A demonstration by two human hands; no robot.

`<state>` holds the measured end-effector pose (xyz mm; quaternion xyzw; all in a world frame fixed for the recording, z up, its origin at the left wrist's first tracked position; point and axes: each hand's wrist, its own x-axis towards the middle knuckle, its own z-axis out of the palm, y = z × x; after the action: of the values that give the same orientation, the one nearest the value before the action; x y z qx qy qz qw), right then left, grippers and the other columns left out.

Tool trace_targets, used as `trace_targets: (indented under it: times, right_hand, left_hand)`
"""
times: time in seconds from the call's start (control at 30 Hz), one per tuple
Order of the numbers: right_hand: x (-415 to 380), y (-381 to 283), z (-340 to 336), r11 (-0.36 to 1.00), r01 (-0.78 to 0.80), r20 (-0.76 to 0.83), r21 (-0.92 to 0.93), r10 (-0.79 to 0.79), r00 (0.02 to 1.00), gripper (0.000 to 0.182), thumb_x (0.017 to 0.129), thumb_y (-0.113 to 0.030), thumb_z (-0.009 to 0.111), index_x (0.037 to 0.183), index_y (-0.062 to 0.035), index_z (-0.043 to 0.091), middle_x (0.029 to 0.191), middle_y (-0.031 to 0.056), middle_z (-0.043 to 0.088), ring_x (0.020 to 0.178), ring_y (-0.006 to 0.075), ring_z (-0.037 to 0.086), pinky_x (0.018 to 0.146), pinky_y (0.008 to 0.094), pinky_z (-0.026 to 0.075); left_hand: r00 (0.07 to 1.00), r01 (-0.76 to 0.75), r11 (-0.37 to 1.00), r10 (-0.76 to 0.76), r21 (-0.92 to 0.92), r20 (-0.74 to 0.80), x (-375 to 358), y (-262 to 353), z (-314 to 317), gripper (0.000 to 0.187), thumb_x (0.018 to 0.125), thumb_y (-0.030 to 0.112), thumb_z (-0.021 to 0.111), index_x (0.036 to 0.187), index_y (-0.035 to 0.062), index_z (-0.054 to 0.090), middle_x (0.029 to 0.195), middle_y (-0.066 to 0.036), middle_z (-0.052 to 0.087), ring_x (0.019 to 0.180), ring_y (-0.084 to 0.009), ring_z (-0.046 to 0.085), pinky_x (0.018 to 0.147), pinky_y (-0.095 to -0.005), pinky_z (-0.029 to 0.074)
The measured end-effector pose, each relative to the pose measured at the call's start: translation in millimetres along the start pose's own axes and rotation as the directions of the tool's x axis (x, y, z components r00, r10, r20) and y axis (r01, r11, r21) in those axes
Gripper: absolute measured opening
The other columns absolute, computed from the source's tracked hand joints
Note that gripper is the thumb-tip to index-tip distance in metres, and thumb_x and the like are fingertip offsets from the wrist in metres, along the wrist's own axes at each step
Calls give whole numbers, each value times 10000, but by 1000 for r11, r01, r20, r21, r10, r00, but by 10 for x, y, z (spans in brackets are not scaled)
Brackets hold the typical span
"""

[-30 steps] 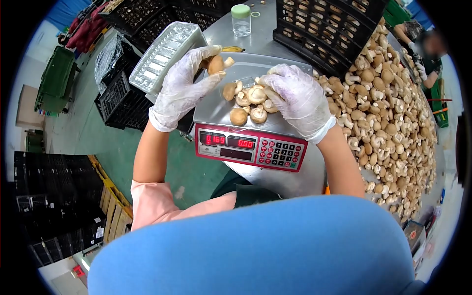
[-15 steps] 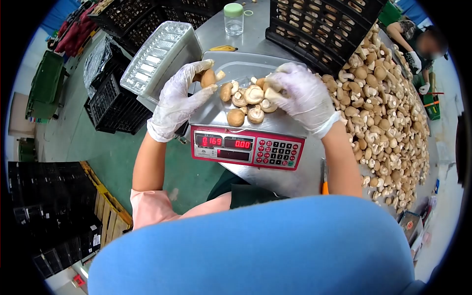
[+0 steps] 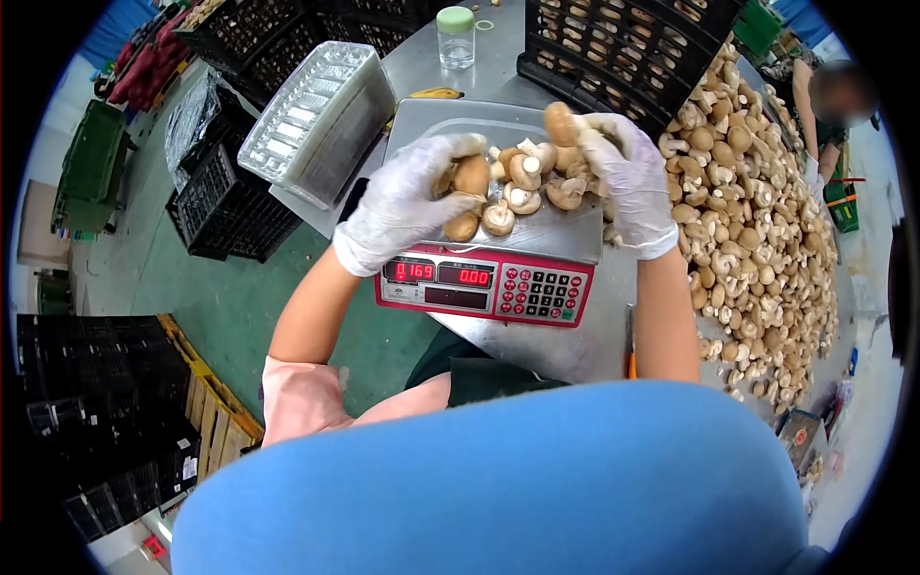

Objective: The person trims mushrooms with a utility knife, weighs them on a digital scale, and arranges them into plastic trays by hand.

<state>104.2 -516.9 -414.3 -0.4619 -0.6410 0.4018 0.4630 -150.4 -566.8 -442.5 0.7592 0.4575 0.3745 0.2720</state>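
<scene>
Brown-capped mushrooms [image 3: 524,171] lie in a loose group on the steel pan [image 3: 561,235] of a red electronic scale [image 3: 484,286]. Its red display reads 0.169 and 0.00. My gloved left hand [image 3: 407,201] is at the pan's left side, fingers closed round mushrooms [image 3: 471,175]; how many is partly hidden. At the right, my gloved right hand [image 3: 628,182] pinches a mushroom [image 3: 562,125] between thumb and fingers, above the pan's far right part. Other mushrooms [image 3: 567,192] rest on the pan just below that hand.
A large mushroom heap [image 3: 747,220] covers the table's right side. A black crate [image 3: 613,67] of mushrooms stands behind the scale. Stacked clear trays [image 3: 321,115] stand at the left, a green-lidded jar [image 3: 455,38] at the back. Another person [image 3: 815,115] is beyond the heap.
My left hand has moved right and inward over the pan with its mushrooms. My right hand has shifted right, now showing a mushroom in its pinch. More mushrooms are visible on the pan's right.
</scene>
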Motion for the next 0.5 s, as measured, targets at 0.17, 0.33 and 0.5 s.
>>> trace_targets:
  times: [0.17, 0.33, 0.5]
  right_hand:
    - [-244, -6, -341, 966, -246, -119, 77, 254, 960, 309, 934, -319, 695, 1036, -27, 702, 844, 24, 645, 666, 55, 538, 589, 188, 424]
    - [-681, 365, -806, 764, -114, -191, 635, 298, 935, 417, 940, -325, 647, 1245, -47, 586, 1059, 75, 639, 764, 99, 584, 524, 221, 453]
    - [-1000, 1050, -1234, 502, -18, -234, 864, 434, 870, 436, 963, -246, 557, 1362, -76, 514, 1233, 134, 636, 945, 252, 654, 576, 353, 556]
  left_hand:
    - [988, -108, 946, 67, 305, 142, 119, 33, 164, 587, 776, 124, 796, 1314, 38, 578, 1218, -148, 629, 1135, -294, 602, 1012, -377, 457]
    - [999, -46, 999, 47, 20, -19, 53, 13, -133, 712, 776, 75, 801, 1418, 33, 496, 1369, -108, 545, 1276, -221, 494, 1104, -351, 390]
    - [966, 131, 960, -179, -247, -185, -238, -198, -394, 565, 866, 71, 754, 1361, -39, 506, 1339, -107, 576, 1265, -198, 506, 1117, -351, 390]
